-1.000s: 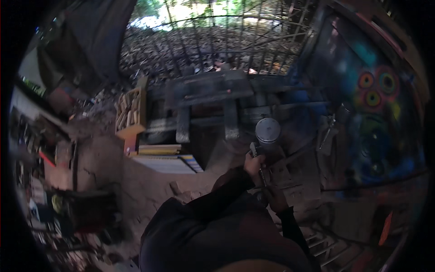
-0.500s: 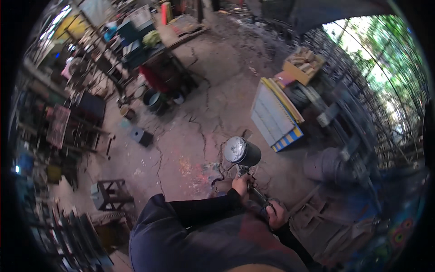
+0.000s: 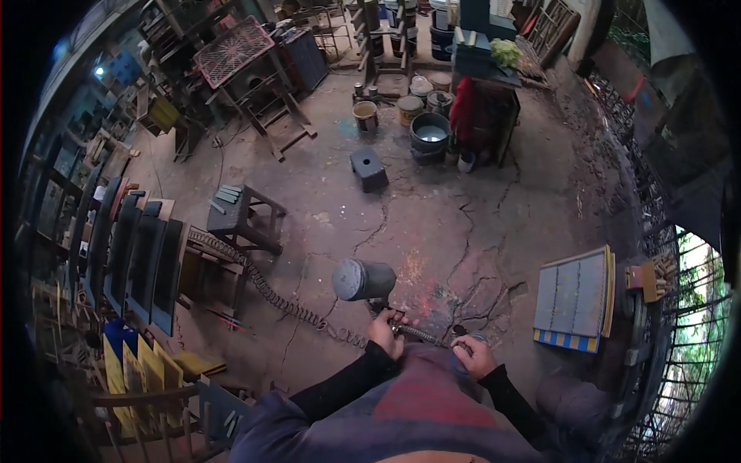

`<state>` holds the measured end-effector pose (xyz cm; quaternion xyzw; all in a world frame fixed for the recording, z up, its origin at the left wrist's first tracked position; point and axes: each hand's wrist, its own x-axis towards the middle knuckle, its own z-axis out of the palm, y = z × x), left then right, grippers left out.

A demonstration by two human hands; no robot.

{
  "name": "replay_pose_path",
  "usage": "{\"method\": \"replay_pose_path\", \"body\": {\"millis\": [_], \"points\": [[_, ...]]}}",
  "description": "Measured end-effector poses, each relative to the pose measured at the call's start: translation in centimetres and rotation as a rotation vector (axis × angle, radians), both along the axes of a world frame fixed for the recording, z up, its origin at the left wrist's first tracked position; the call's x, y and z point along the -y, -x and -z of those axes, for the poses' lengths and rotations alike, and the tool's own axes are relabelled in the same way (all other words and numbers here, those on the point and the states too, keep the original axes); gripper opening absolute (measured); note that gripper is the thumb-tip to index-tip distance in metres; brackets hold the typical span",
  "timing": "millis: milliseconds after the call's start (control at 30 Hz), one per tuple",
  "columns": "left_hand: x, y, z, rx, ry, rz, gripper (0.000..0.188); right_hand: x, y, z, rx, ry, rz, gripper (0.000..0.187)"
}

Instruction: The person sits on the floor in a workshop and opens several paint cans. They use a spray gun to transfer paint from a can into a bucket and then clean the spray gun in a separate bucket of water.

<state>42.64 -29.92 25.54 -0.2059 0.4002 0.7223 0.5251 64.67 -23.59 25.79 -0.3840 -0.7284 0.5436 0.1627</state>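
Observation:
In front of my body, my left hand (image 3: 384,335) is closed round the grip of a spray gun (image 3: 375,305). A grey, paint-spattered metal cup (image 3: 364,279) sits on the gun, on the far side of my fingers. From the gun a coiled air hose (image 3: 421,333) runs right to my right hand (image 3: 475,357), whose fingers are wrapped round it close to my clothing. More coiled hose (image 3: 285,305) stretches along the floor from the left towards my left forearm. My palms and the gun's trigger are hidden.
Left stands a dark stool (image 3: 245,217) with small strips on top, beside several upright dark panels (image 3: 131,258). Yellow boards (image 3: 147,370) are at lower left. A grey block (image 3: 369,170) and buckets (image 3: 429,133) stand ahead on cracked concrete; flat boards (image 3: 573,297) lean at right.
My view has swung left, so the stool, dark panels and floor hose show more fully. The gun and both hands have shifted left in the picture; both grips are kept.

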Motion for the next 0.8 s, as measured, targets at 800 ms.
{"method": "replay_pose_path", "body": {"millis": [800], "points": [[-18.8, 38.7, 0.4, -0.071, 0.135, -0.454, 0.011, -41.8, 27.3, 17.2, 0.685, -0.012, -0.022, 0.038]]}}
